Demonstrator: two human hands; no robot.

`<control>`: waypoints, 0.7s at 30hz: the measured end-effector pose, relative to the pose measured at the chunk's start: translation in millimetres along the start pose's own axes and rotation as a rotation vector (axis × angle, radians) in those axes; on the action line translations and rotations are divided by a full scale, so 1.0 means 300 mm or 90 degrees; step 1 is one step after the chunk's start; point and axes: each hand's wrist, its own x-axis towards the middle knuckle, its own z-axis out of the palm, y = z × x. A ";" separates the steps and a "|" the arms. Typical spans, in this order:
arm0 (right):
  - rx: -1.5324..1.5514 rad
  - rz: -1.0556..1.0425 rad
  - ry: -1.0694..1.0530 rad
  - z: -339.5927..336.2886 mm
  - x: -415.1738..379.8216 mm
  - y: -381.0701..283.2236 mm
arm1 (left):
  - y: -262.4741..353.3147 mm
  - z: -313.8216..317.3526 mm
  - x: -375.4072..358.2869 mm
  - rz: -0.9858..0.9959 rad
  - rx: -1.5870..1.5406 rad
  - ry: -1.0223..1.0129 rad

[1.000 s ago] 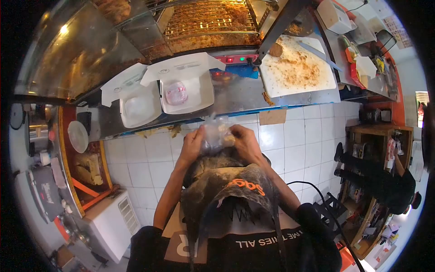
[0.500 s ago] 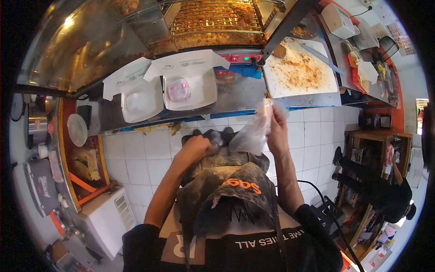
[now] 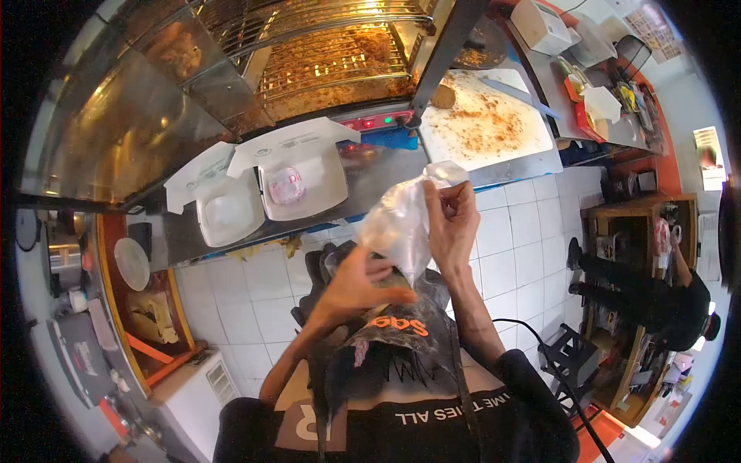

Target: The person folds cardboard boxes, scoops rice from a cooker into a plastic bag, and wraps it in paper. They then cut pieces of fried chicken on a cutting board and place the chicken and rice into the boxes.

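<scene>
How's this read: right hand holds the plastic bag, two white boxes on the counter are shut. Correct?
Not quite: the head view shows the two white boxes on the counter open, not shut. The right hand does hold the plastic bag.

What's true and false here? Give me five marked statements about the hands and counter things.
1. The right hand holds a clear plastic bag. True.
2. Brown crumbs lie on the white rectangular cutting board. True.
3. The left hand holds the long grey-blue blade. False: that hand is open; the blade lies on the board.
4. The left white cardboard box is shut. False: it stands open.
5. The round, pink-printed item sits in the right white cardboard box. True.
</scene>
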 end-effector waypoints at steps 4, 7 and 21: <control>-0.183 -0.044 0.018 -0.005 -0.004 -0.003 | -0.006 0.043 0.077 0.016 -0.072 0.017; 0.040 0.125 0.010 -0.032 -0.005 -0.027 | -0.096 -0.001 0.124 -0.018 -0.295 0.087; -0.250 -0.008 -0.269 -0.096 -0.224 0.073 | -0.141 -0.032 0.154 0.039 -0.039 0.102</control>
